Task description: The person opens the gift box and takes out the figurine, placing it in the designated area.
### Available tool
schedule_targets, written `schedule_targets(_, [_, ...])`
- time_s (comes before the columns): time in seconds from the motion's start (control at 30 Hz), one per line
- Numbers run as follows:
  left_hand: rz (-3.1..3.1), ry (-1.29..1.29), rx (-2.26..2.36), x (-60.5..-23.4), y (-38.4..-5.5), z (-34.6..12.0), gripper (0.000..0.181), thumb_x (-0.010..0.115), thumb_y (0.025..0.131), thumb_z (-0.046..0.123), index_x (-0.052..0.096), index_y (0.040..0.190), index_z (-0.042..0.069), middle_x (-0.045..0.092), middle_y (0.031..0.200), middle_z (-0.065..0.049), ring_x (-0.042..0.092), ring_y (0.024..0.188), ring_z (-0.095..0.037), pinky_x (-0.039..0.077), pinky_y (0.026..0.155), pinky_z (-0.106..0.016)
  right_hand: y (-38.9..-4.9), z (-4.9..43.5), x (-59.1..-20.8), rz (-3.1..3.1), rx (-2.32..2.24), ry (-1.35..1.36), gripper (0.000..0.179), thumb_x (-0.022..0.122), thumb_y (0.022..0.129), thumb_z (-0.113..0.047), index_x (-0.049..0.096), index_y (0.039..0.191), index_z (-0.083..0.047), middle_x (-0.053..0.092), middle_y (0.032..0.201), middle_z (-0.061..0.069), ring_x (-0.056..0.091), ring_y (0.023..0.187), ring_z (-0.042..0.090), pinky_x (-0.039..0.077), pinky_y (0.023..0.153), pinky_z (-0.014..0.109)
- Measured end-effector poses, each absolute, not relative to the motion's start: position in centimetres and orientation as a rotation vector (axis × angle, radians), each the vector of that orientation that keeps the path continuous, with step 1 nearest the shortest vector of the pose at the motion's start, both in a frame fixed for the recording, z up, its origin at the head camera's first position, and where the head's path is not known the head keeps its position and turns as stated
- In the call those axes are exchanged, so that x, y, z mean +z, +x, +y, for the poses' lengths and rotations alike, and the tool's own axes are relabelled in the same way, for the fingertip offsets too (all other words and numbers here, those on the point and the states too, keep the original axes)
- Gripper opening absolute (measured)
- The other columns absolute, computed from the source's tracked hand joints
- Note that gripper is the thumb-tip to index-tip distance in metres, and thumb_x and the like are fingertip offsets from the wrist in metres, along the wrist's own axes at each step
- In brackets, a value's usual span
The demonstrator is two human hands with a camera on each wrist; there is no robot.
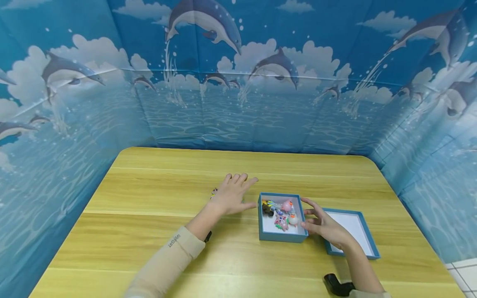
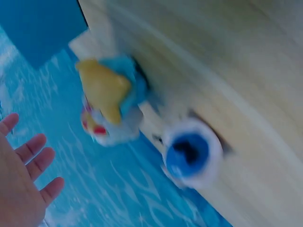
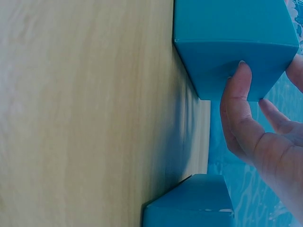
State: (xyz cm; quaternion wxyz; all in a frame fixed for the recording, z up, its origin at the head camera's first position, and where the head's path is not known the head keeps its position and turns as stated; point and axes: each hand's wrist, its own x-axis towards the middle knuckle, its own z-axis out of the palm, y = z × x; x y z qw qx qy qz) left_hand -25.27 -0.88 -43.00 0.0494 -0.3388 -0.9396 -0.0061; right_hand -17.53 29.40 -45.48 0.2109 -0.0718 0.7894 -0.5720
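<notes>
My left hand (image 1: 232, 194) hovers over the table left of the box, fingers spread, nothing in its grasp. By its wrist a small colourful figure (image 1: 214, 192) peeks out, mostly hidden by the hand. In the left wrist view a blurred toy figure with a yellow star shape (image 2: 103, 90) stands near a white figure with a blue top (image 2: 189, 153). The open blue box (image 1: 281, 237) holds several small toy figures (image 1: 281, 222), pink, white and brown among them. My right hand (image 1: 327, 227) holds its right wall, thumb at the rim and fingertips (image 3: 242, 71) against the outside.
The blue-rimmed lid (image 1: 352, 227) lies with its white inside up, right of the box and partly under my right forearm. The yellow wooden table (image 1: 149, 231) ends at a dolphin-print curtain (image 1: 238, 103) behind and at both sides.
</notes>
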Motion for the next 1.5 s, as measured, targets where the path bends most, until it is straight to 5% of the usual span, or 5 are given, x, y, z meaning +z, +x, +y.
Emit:
schedule_targets(0.97, [-2.722,-1.19,0.319,-45.6,-23.3,7.8,0.061,0.038,0.088,0.061,0.028,0.142,0.034,0.036,0.129,0.007,0.033,0.118,-0.014,0.024,0.105,-0.038,-17.4,29.5,-45.7,2.2,-1.58,-0.219,0.074,0.057,0.09,-0.015,0.009,0.146,-0.015,0.023,0.134,0.031,0.044,0.112,0.039,0.047,0.077,0.036])
schedule_targets(1.5, [-2.55,-1.133,0.506,-46.6,-23.3,9.4,0.047,0.037,0.092,0.054,0.034,0.134,0.033,0.035,0.126,0.009,0.036,0.111,-0.009,0.027,0.096,-0.031,-17.4,29.5,-45.6,2.195,-1.586,-0.23,0.073,0.057,0.091,-0.014,0.008,0.146,-0.013,0.023,0.133,0.03,0.044,0.11,0.037,0.048,0.077,0.036])
